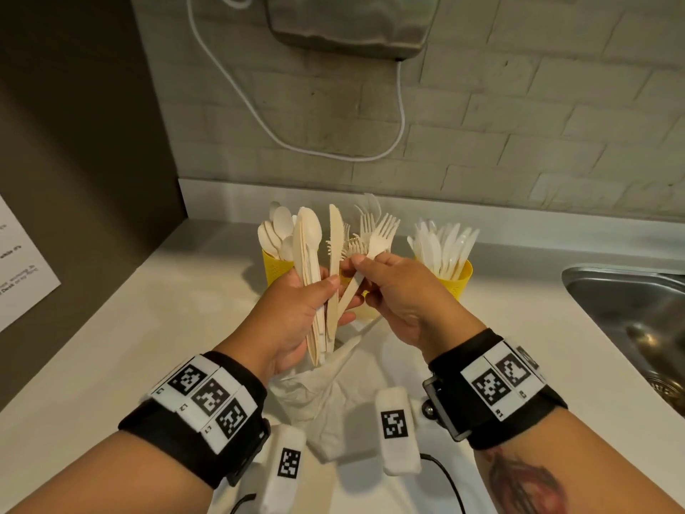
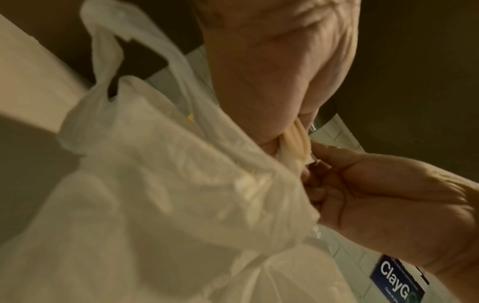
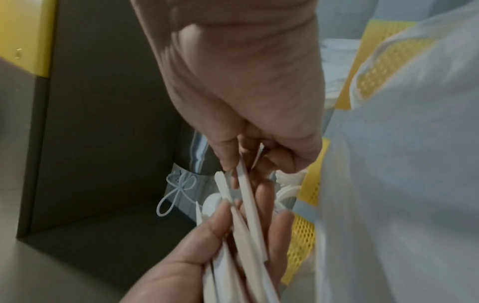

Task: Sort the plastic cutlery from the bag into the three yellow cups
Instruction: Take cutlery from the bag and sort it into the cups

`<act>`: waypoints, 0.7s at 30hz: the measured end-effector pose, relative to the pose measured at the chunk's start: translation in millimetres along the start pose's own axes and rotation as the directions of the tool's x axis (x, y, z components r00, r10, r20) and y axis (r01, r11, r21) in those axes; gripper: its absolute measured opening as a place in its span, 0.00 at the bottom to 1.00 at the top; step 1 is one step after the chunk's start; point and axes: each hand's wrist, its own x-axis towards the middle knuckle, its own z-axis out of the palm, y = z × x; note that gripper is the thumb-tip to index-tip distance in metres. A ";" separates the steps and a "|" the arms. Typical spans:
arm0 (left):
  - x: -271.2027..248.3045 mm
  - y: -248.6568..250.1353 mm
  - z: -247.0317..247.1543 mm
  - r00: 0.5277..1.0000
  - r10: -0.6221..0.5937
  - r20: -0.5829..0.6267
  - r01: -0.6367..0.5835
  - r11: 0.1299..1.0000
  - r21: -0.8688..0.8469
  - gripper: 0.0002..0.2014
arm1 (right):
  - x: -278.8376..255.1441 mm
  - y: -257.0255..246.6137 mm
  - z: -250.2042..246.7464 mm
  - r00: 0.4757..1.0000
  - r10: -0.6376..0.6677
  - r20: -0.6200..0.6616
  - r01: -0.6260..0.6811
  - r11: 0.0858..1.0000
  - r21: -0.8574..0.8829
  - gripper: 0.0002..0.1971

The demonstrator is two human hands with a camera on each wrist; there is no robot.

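Observation:
My left hand [image 1: 296, 309] grips a bundle of cream cutlery [image 1: 315, 268], spoons and a knife, upright above the white plastic bag [image 1: 318, 391]. My right hand [image 1: 385, 287] pinches the handle of a cream fork [image 1: 374, 250] at the bundle's right side. Behind the hands stand three yellow cups: the left cup [image 1: 276, 270] holds spoons, the right cup [image 1: 457, 278] holds white knives, and the middle cup [image 1: 365, 313], with forks, is mostly hidden. The bag [image 2: 168, 194] fills the left wrist view. The fork handle [image 3: 250, 196] shows between my fingers in the right wrist view.
A steel sink [image 1: 630, 309] lies at the right of the white counter [image 1: 148, 328]. A steel dispenser [image 1: 348, 20] with a white cable [image 1: 402, 105] hangs on the brick wall. A dark side wall with a paper notice [image 1: 22, 268] closes the left.

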 end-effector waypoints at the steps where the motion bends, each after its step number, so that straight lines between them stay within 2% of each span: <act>1: 1.2 -0.8 -0.6 1.000 0.005 -0.023 -0.005 1.000 -0.002 0.09 | -0.3 -1.7 -1.6 1.000 -0.004 -0.028 0.003 0.999 -0.046 0.11; 3: 4.2 -1.9 -3.5 0.997 0.012 -0.080 -0.016 0.999 -0.045 0.09 | 0.5 -5.6 -7.0 0.996 -0.040 -0.075 0.033 0.996 -0.086 0.12; 5: 6.4 -1.6 -7.3 0.990 0.020 -0.141 -0.033 0.995 -0.090 0.07 | 2.7 -12.2 -14.9 0.983 -0.135 -0.128 0.113 0.980 -0.166 0.11; 9: 8.0 0.7 -11.3 0.979 0.042 -0.198 -0.064 0.992 -0.107 0.06 | 19.0 -27.8 -30.0 0.885 -0.394 -0.248 0.278 0.874 -0.399 0.08; 12: 7.6 2.4 -9.9 0.978 0.051 -0.201 -0.075 0.991 -0.113 0.06 | 32.7 -32.6 -28.2 0.831 -0.486 -0.271 0.279 0.785 -0.553 0.11; 16: 6.0 4.7 -9.5 0.978 0.066 -0.197 -0.089 0.990 -0.110 0.04 | 48.5 -12.7 -19.0 0.851 -0.484 -0.204 0.188 0.644 -0.742 0.04; 21: 5.8 5.3 -12.1 0.982 0.049 -0.184 -0.069 0.992 -0.102 0.05 | 58.1 13.6 -14.2 0.908 -0.402 -0.117 0.068 0.418 -0.906 0.08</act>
